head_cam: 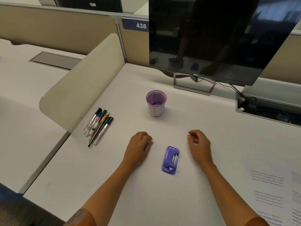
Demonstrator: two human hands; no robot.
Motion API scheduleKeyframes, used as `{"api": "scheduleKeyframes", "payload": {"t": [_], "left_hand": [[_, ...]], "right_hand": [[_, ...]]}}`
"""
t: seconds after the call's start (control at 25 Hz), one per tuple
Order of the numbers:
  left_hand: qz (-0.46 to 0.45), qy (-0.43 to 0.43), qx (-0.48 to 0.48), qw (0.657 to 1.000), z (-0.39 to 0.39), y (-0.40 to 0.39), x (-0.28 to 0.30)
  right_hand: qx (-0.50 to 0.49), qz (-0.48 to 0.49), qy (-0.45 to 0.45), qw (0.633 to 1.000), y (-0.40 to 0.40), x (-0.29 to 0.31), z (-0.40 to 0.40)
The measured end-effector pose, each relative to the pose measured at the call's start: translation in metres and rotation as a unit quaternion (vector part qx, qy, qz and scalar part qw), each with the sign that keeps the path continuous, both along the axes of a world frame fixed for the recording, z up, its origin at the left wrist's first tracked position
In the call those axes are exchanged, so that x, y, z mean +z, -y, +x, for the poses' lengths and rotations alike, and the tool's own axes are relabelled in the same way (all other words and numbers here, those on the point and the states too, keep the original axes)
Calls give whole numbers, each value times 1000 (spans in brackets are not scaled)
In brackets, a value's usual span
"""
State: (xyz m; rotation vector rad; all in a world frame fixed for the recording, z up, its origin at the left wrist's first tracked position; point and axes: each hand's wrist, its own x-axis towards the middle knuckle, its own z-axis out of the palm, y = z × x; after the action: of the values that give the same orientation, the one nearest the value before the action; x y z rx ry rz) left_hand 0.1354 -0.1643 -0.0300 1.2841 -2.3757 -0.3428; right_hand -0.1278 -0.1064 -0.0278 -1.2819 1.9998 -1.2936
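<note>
A purple hole punch lies bottom-up on the white desk, between my two hands and touching neither. My left hand rests on the desk to its left, fingers curled over a small dark object that is mostly hidden. My right hand hovers to the punch's right with loosely curled fingers and holds nothing. A purple mesh pen cup stands upright farther back. Several markers lie in a bunch at the left.
A dark monitor on a metal stand fills the back right, with cables running to an open cable tray. Printed sheets lie at the right front. A beige divider panel borders the desk's left side.
</note>
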Motion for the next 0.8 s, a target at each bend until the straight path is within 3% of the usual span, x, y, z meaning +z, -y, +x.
{"api": "scheduleKeyframes", "payload": {"t": [0.24,0.56,0.8], "left_hand": [[-53,44,41,997,41,43,7],[-132,120,62,982,96,79,11],[-125,107,99,981,106,76,10]], "right_hand": [[-3,-15,-67,998,2,-6,3],[-14,-22,-65,998,3,-12,2],[-11,-21,-59,998,2,-13,2]]}}
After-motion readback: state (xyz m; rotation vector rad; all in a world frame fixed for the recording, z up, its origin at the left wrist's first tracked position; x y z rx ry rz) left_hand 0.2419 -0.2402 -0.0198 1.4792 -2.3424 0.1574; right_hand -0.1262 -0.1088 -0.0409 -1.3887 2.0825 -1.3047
